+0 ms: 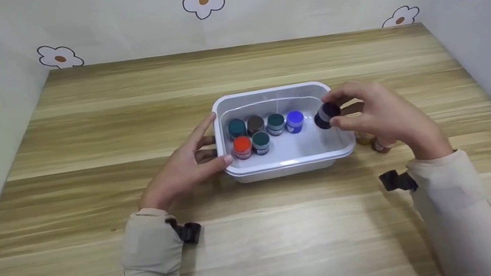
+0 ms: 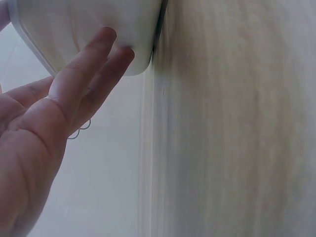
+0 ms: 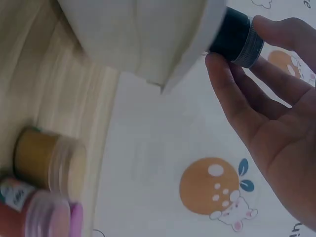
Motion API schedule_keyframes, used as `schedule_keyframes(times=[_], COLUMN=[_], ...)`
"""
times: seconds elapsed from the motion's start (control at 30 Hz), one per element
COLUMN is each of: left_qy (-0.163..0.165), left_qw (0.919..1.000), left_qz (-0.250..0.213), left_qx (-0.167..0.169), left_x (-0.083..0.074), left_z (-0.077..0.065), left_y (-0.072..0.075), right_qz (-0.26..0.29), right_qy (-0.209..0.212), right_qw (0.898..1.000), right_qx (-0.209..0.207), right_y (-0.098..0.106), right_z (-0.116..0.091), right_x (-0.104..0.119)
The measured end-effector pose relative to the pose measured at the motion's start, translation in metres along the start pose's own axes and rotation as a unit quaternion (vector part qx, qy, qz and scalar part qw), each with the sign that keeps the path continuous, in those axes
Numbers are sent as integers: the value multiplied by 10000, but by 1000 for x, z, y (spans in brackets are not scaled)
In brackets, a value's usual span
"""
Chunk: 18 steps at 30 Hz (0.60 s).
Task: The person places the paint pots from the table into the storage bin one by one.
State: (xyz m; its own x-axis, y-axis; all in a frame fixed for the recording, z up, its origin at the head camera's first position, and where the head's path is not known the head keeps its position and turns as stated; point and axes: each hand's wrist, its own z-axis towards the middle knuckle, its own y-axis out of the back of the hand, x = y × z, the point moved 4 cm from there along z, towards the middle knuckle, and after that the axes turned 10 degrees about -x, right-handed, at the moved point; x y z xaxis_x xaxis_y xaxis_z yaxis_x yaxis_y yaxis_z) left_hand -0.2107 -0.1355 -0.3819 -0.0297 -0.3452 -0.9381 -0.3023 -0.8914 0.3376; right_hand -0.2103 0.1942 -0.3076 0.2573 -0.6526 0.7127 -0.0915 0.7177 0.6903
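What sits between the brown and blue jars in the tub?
A dark green jar stands between the brown jar and blue jar in the head view.

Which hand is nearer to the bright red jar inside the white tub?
Left. The left hand touches the side of the tub just beside that red jar; the right hand is at the tub's opposite end, holding a dark jar.

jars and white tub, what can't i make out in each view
Head: yellow jar, partly covered by right hand.
Head: label on blue jar, too small to read.
Left wrist: inside of tub, hidden by its wall.
Right wrist: rest of red jar, cut off by the edge.
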Motion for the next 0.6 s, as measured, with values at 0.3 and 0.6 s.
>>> schedule_keyframes(times=[0.3, 0.6], left_qy=[-70, -51], left_qw=[9999, 9999], left_qz=[-95, 80], left_qx=[-8, -77], left_x=[1, -1], left_z=[0, 0], left_y=[-1, 0], right_qz=[-587, -1227], right_qy=[243, 455], right_qw=[9967, 9891], right_qx=[500, 677], right_y=[-51, -76], right_z=[30, 38], right_x=[7, 18])
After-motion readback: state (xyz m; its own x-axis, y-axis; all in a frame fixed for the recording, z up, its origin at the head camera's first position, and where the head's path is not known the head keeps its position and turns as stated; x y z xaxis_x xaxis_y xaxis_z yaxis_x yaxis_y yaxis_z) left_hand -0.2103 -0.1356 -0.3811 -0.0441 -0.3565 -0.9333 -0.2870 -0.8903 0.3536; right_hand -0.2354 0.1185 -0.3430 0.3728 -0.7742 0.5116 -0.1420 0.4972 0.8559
